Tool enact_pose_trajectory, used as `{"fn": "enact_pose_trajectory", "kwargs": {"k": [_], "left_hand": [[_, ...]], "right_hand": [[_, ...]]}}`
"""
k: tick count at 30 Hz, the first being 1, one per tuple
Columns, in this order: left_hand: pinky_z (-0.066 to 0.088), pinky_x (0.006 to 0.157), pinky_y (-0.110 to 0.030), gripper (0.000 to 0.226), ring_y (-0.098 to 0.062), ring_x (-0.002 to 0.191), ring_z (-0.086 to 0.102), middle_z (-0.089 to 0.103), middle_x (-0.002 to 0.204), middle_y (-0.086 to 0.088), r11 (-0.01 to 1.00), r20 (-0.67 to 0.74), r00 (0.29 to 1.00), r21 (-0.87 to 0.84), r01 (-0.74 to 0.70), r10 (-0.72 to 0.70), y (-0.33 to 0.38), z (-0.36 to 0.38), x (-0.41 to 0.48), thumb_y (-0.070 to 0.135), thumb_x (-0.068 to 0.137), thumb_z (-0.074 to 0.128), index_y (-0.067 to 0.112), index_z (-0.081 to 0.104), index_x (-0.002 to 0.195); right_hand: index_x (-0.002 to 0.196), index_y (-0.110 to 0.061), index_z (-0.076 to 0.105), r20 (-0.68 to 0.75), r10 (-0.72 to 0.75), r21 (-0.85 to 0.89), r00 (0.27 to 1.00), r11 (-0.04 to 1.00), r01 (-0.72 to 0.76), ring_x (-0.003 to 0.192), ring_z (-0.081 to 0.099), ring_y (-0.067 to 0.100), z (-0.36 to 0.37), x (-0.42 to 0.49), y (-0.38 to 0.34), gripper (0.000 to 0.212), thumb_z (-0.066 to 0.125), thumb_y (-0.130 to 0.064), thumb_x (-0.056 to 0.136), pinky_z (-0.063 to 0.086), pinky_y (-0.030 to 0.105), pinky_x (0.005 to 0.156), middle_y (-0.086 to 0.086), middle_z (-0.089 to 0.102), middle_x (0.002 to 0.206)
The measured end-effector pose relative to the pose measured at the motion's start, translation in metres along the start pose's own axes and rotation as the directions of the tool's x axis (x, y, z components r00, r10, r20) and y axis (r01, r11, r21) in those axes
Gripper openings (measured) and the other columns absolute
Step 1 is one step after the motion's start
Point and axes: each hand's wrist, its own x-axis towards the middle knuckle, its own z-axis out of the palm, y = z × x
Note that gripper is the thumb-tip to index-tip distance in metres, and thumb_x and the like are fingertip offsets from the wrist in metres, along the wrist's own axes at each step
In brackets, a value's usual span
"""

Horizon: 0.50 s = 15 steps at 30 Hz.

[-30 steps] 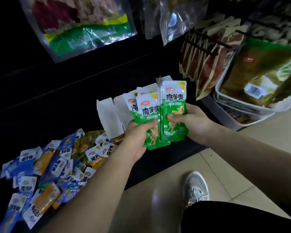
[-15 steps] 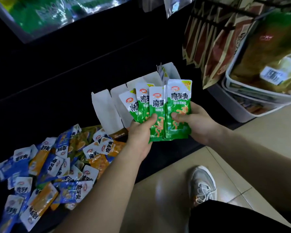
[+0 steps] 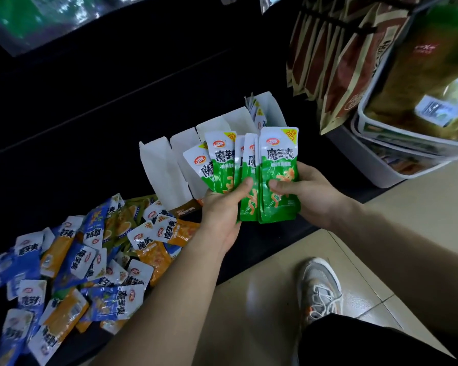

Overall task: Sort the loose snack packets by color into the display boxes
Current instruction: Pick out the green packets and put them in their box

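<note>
Both hands hold a fan of several green snack packets (image 3: 278, 165) upright in front of me. My left hand (image 3: 222, 210) grips the left part of the fan with its thumb on top; my right hand (image 3: 307, 191) pinches the rightmost packets. Just behind them stand white display boxes (image 3: 161, 170) in a row on the dark shelf, the rightmost one holding a few packets (image 3: 257, 112). A loose pile of blue and orange packets (image 3: 72, 262) lies on the shelf to the left.
Brown hanging pouches (image 3: 328, 56) and a white bin (image 3: 386, 167) with large bags stand at the right. The black shelf edge (image 3: 249, 262) meets a beige tiled floor, where my grey shoe (image 3: 317, 289) rests. Big clear bags hang above at top left.
The green packets have spread into a wider fan and both hands have shifted slightly right, closer to the boxes. The view has tilted down.
</note>
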Motion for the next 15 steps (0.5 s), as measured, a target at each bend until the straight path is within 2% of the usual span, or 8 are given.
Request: {"fn": "enact_pose_trajectory", "kwargs": {"k": [3, 6, 8, 11, 13, 14, 15], "left_hand": [[0.060, 0.077, -0.041, 0.028, -0.023, 0.095, 0.074, 0.076, 0.109, -0.007, 0.998, -0.018, 1.000, -0.065, 0.021, -0.022, 0.003, -0.002, 0.004, 0.006, 0.092, 0.067, 0.010, 0.067, 0.119], [0.058, 0.088, -0.047, 0.032, -0.025, 0.101, 0.073, 0.075, 0.114, -0.007, 0.997, -0.002, 0.999, -0.064, 0.043, -0.043, 0.003, -0.004, 0.005, 0.014, 0.090, 0.071, 0.012, 0.067, 0.121], [0.058, 0.089, -0.047, 0.035, -0.026, 0.105, 0.072, 0.074, 0.116, -0.006, 0.997, 0.047, 0.997, -0.032, 0.064, -0.063, 0.003, -0.003, 0.004, 0.018, 0.088, 0.073, 0.012, 0.066, 0.122], [0.062, 0.067, -0.036, 0.026, -0.019, 0.093, 0.075, 0.077, 0.105, -0.005, 0.999, 0.073, 0.996, 0.002, 0.042, -0.042, 0.004, -0.005, 0.003, 0.002, 0.092, 0.066, 0.006, 0.066, 0.117], [0.058, 0.052, -0.025, 0.025, -0.006, 0.077, 0.074, 0.078, 0.090, 0.005, 0.999, 0.067, 0.997, -0.004, 0.040, -0.040, 0.005, -0.006, 0.001, 0.000, 0.093, 0.063, 0.005, 0.065, 0.118], [0.056, 0.049, -0.023, 0.024, -0.001, 0.071, 0.073, 0.078, 0.084, 0.009, 0.999, 0.056, 0.998, 0.006, 0.034, -0.034, 0.005, -0.009, 0.002, 0.001, 0.094, 0.062, 0.005, 0.064, 0.117], [0.058, 0.052, -0.024, 0.024, -0.003, 0.074, 0.073, 0.078, 0.086, 0.008, 0.999, 0.047, 0.998, 0.010, 0.033, -0.033, 0.006, -0.009, 0.001, 0.001, 0.094, 0.062, 0.005, 0.064, 0.117]], "right_hand": [[0.128, -0.003, 0.059, -0.084, -0.019, 0.037, 0.996, 0.999, 0.023, 0.110, 0.068, 0.036, -0.008, 0.002, -0.003, 0.042, 0.063, 0.008, 0.088, 0.052, 0.057, 0.098, 0.018, 0.070, 0.121], [0.126, -0.004, 0.061, -0.049, -0.004, 0.042, 0.999, 0.999, 0.007, 0.110, 0.068, 0.037, -0.011, 0.000, -0.002, 0.039, 0.061, 0.008, 0.090, 0.053, 0.056, 0.096, 0.018, 0.070, 0.121], [0.125, -0.004, 0.062, -0.028, 0.001, 0.037, 1.000, 0.999, 0.000, 0.110, 0.068, 0.038, -0.010, -0.001, 0.000, 0.037, 0.061, 0.008, 0.090, 0.053, 0.054, 0.095, 0.019, 0.070, 0.121], [0.122, -0.003, 0.062, -0.044, -0.013, 0.008, 0.999, 1.000, 0.013, 0.105, 0.070, 0.035, -0.012, 0.001, 0.002, 0.035, 0.063, 0.007, 0.089, 0.055, 0.050, 0.091, 0.016, 0.072, 0.116], [0.116, -0.005, 0.064, -0.122, -0.023, 0.004, 0.992, 1.000, 0.024, 0.095, 0.072, 0.030, -0.016, 0.002, 0.003, 0.030, 0.065, 0.007, 0.088, 0.056, 0.047, 0.085, 0.012, 0.074, 0.104], [0.115, -0.005, 0.064, -0.152, -0.025, 0.010, 0.988, 1.000, 0.026, 0.090, 0.072, 0.027, -0.017, 0.002, 0.004, 0.030, 0.066, 0.007, 0.087, 0.055, 0.045, 0.083, 0.010, 0.074, 0.100], [0.115, -0.005, 0.064, -0.168, -0.023, 0.015, 0.986, 1.000, 0.026, 0.089, 0.072, 0.026, -0.018, 0.002, 0.004, 0.031, 0.066, 0.007, 0.087, 0.055, 0.044, 0.082, 0.009, 0.074, 0.098]]}}
